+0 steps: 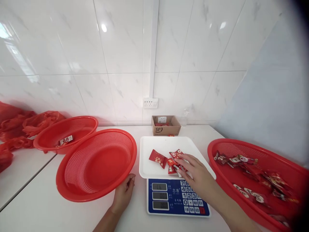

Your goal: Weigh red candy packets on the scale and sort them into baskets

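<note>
- Several red snack packets (172,162) lie on the white tray (166,141) of a scale (177,206); the right hand (187,165) touches those on the right, though whether it grips any cannot be told.
- On the left, the left hand (124,193) grasps the near right rim of a tilted red basket (106,164).
- More packets (251,169) fill part of a second basket (260,151), far right on the worktop (136,209).

Glossy, grey-veined white wall tiles (125,42) behind a white table (36,196)
</note>
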A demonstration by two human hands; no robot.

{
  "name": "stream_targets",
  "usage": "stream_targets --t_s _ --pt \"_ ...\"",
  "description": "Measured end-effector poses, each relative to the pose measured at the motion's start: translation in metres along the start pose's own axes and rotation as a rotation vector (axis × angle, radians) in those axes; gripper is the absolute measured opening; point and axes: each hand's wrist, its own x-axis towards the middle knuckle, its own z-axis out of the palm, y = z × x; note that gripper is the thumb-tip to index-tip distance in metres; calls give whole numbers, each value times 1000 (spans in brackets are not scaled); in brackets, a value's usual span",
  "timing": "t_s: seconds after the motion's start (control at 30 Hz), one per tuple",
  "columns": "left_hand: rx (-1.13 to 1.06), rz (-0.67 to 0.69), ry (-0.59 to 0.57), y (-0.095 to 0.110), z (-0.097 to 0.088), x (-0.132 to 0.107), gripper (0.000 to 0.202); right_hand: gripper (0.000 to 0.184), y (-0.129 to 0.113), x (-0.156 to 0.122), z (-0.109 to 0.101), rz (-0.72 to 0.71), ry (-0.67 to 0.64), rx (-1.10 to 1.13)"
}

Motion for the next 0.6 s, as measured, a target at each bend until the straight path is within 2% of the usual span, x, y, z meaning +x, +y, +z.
stream_targets --t_s 0.17,0.37,0.5,0.6 --pt "32 17 -21 2 -3 2 30 34 -5 2 -1 11 -26 4" --pt "39 -20 -55 6 -3 -1 30 36 6 -12 -6 75 15 -9" --pt "63 -86 -101 13 -7 -23 29 35 8 -17 -5 127 32 -14" --pt "111 -13 -24 20 -19 -44 26 34 5 -15 -2 153 6 -2"
